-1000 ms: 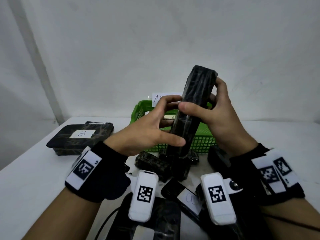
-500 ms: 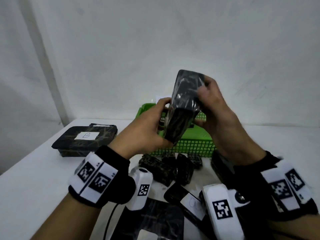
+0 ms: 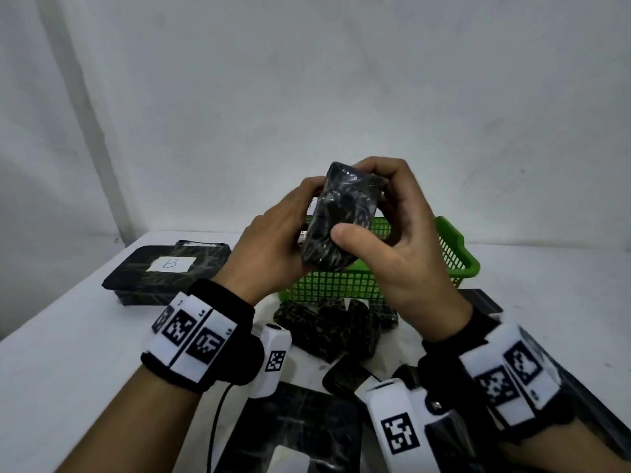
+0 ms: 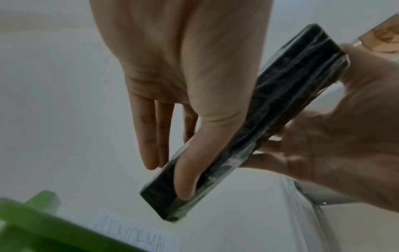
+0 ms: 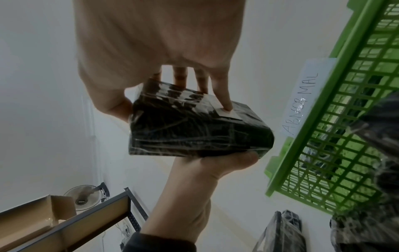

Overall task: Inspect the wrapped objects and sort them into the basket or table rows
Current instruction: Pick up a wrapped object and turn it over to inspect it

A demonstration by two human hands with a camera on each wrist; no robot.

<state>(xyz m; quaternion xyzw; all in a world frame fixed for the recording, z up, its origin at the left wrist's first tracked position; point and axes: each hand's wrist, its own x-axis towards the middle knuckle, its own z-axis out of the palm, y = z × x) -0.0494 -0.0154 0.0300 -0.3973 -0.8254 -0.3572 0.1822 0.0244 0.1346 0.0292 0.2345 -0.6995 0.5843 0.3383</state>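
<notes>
A black box wrapped in clear film (image 3: 336, 216) is held up in the air in front of the green basket (image 3: 456, 257). My left hand (image 3: 290, 230) grips its left side, with the thumb along one narrow edge (image 4: 185, 179). My right hand (image 3: 375, 213) grips it from the right, fingers curled over the top end and thumb on the near face. In the right wrist view one right finger presses a pale patch on the box (image 5: 194, 129). The basket carries a paper label reading ABNORMAL (image 5: 302, 104).
A flat black tray labelled B (image 3: 167, 271) lies on the white table (image 3: 68, 353) at the left. Several dark wrapped objects (image 3: 331, 329) are piled in front of the basket, with more black wrapped items (image 3: 297, 428) near my wrists. Wrapped items also lie inside the basket (image 5: 380, 129).
The box stood upright and tall between my hands; it is now tipped so that one end faces me. Both hands have shifted their hold around it.
</notes>
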